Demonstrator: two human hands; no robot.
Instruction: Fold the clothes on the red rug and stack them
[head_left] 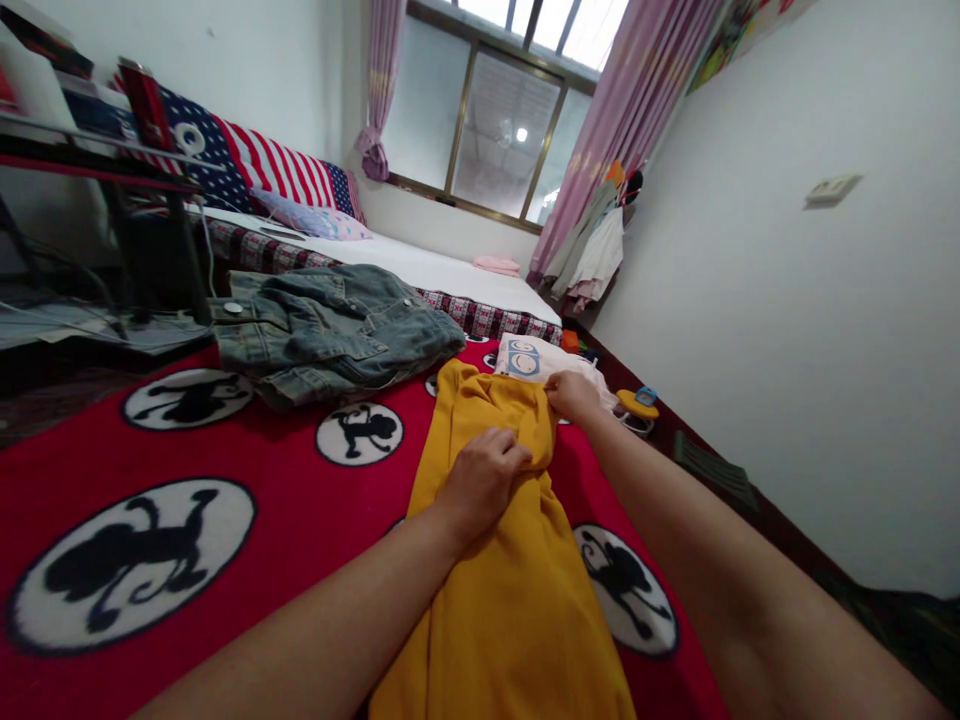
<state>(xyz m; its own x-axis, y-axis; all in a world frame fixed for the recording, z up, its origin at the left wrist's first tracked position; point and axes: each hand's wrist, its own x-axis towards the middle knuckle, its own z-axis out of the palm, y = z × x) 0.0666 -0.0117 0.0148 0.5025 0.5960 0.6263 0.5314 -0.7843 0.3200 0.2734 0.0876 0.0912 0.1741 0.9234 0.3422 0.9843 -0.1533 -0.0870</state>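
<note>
A long mustard-yellow garment (517, 590) lies lengthwise in front of me on a red blanket (300, 520) with white ovals and black monkey figures. My left hand (484, 475) is closed on the cloth near the middle of its upper part, bunching it into folds. At the far right corner of the garment, my right hand (574, 395) pinches the edge. Just past the garment lies a pale pink piece of clothing (555, 358) with a blue print. A denim jacket (337, 325) rests crumpled to the far left.
A low bed (427, 262) with pillows runs along the window wall. On the left stands a small table (97, 165) with a red flask (145, 105). Clothes (600, 255) hang by the curtain at right, and a yellow round object (637, 403) sits beside the blanket near the wall.
</note>
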